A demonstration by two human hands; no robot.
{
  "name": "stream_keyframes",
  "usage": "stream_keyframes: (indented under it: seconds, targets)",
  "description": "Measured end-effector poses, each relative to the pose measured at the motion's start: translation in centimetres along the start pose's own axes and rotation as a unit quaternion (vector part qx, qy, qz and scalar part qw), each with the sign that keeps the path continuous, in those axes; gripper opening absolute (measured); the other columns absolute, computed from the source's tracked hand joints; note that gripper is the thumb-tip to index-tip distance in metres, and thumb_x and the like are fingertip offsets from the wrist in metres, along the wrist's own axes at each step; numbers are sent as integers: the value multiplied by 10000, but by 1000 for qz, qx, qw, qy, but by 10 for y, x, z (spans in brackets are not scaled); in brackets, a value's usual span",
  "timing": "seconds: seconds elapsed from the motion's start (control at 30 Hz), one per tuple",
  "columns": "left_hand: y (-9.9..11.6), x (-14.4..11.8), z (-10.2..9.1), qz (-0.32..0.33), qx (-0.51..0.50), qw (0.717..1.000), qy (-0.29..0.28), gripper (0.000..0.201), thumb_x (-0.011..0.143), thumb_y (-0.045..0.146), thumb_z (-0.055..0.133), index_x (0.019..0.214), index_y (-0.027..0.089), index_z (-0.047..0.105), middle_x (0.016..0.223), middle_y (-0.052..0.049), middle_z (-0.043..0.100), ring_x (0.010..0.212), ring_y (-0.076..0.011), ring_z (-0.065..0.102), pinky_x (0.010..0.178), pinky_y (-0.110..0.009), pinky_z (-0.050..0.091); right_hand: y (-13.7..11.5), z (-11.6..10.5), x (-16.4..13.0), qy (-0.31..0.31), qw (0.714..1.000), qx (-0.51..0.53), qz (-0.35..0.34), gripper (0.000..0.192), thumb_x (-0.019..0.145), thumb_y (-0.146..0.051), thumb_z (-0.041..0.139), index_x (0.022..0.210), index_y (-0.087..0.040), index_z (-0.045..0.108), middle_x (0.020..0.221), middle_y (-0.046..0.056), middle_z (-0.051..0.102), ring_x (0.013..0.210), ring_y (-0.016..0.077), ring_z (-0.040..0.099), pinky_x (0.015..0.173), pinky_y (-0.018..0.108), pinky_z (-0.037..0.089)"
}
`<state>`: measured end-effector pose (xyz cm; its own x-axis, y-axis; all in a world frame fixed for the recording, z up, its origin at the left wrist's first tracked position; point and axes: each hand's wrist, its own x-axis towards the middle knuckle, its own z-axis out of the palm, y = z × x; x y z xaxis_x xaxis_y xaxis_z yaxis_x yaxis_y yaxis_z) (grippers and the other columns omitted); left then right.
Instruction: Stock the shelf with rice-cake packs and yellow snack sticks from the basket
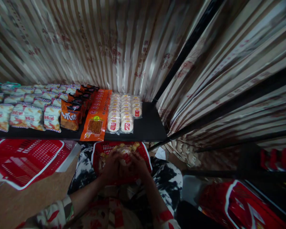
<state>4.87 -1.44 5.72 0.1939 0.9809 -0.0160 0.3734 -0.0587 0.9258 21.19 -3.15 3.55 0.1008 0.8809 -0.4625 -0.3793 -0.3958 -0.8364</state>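
A round, pale packet point(125, 158) in clear wrap, with a red label, shows at the lower centre of the frame. Under it, a red basket point(147, 155) holds golden wrapped pieces point(121, 146), too dim to read. A black shelf point(151, 124) crosses just above, bearing similar pale packets point(120, 115) and an orange strip point(97, 109). The round, pale packet sits between left hand point(111, 166) and right hand point(138, 163), both closed around its sides.

Striped curtain point(92, 41) behind black pole point(187, 51)
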Motion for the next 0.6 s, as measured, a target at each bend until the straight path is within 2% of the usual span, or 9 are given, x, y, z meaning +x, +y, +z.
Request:
stream_keyframes:
  seconds: [0.13,0.27,0.4,0.6]
  targets:
    - [12,8,-5,7,4,1000,-23,287,760,185,402,749,209,687,1004,-67,575,964,-192,573,884,-334,477,-10,-7,0,-58,998,-27,1,432,605,-483,769,943,-227,687,904,14,702,807,182,629,783,323,482]
    - [25,16,-7,24,-11,999,-44,299,809,268,379,800,195,669,938,-67,594,906,-191,580,837,-324,481,-22,-16,-2,-92,993,-69,-20,374,618,-473,771,888,-223,702,879,19,698,828,189,629,801,329,473]
    - [32,22,-2,42,-9,998,-40,354,852,335,341,884,185,661,929,-70,620,912,-193,581,844,-326,479,-38,-18,-6,-63,994,-85,-13,355,575,-483,792,810,-230,711,830,25,695,773,202,634,761,339,488]
    - [35,34,12,52,8,998,-30,347,861,258,326,988,186,641,1020,-74,621,986,-195,566,907,-357,467,-61,-18,-8,-5,993,-105,-48,364,558,-488,795,777,-207,716,762,21,691,694,178,622,688,311,489]
